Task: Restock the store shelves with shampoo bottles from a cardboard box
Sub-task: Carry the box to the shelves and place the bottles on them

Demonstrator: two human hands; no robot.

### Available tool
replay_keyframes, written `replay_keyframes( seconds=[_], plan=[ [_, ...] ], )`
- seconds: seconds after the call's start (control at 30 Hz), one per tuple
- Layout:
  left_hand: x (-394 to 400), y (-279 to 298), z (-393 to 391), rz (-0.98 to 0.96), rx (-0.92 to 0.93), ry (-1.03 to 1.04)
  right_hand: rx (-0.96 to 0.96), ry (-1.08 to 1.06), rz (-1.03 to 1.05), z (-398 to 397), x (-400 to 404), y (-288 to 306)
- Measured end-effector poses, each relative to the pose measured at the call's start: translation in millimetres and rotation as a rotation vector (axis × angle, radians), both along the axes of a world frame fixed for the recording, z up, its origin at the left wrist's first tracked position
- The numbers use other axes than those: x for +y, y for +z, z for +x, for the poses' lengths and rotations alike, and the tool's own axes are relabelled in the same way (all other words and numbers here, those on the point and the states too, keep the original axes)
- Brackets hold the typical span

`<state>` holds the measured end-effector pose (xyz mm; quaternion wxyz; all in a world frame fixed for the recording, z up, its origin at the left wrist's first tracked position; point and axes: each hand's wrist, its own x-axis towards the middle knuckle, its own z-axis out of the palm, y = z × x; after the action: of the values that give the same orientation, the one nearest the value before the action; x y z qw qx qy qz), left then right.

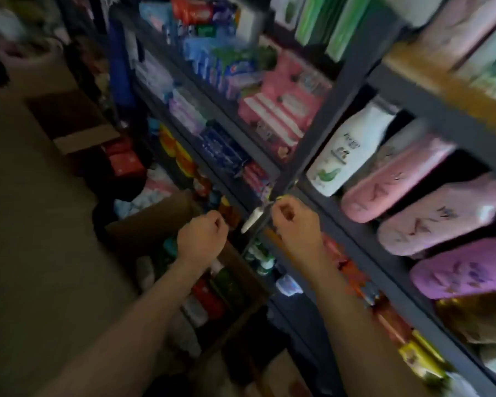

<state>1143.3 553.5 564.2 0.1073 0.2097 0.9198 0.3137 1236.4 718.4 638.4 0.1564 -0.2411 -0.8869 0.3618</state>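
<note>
Both hands are raised in front of the dark shelf frame, fingers curled into loose fists with nothing held: the left hand over the cardboard box, the right hand beside the upright post. Bottles in the box (blurred, red and green) are stood upright, caps toward the camera. On the shelf to the right, a white bottle and pink bottles are ranged side by side, smooth and rounded.
</note>
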Motion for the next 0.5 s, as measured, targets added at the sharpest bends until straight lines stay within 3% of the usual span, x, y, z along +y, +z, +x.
replay_keyframes(
  seconds=[0.17,0.27,0.37,0.5],
  plan=[
    [-106.3,-142.0,14.5,-0.368,-0.141,-0.006,-0.619,0.14,-0.328,-25.0,-64.5,-184.7],
    [-153.7,-197.3,31.4,-0.533,-0.031,-0.101,-0.846,0.201,-0.465,-27.9,-103.8,-261.8],
    [-183.9,-231.5,43.8,-0.57,0.102,-0.063,-0.986,0.223,-0.468,-28.0,-129.8,-327.1],
    [-216.6,-270.0,55.6,-0.511,0.125,-0.066,-1.066,0.204,-0.434,-22.6,-154.6,-382.8]
  ],
)
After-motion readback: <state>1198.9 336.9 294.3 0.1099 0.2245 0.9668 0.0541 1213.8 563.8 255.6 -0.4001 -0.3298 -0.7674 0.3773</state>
